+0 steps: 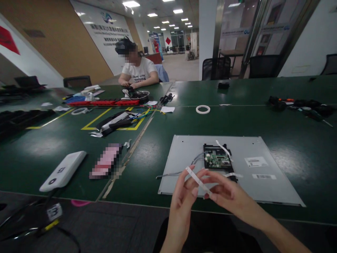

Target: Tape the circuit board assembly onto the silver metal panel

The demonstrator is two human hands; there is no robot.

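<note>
Both hands pinch a white strip, partly hiding the grey panel; a tape roll lies beyond.

An office with electronics about: a lettered wall sign far left, ceiling lights, mesh-backed chairs, a glass partition far right, a green bench bearing a circuit board.

Matt metal panel (papery strip)
</note>
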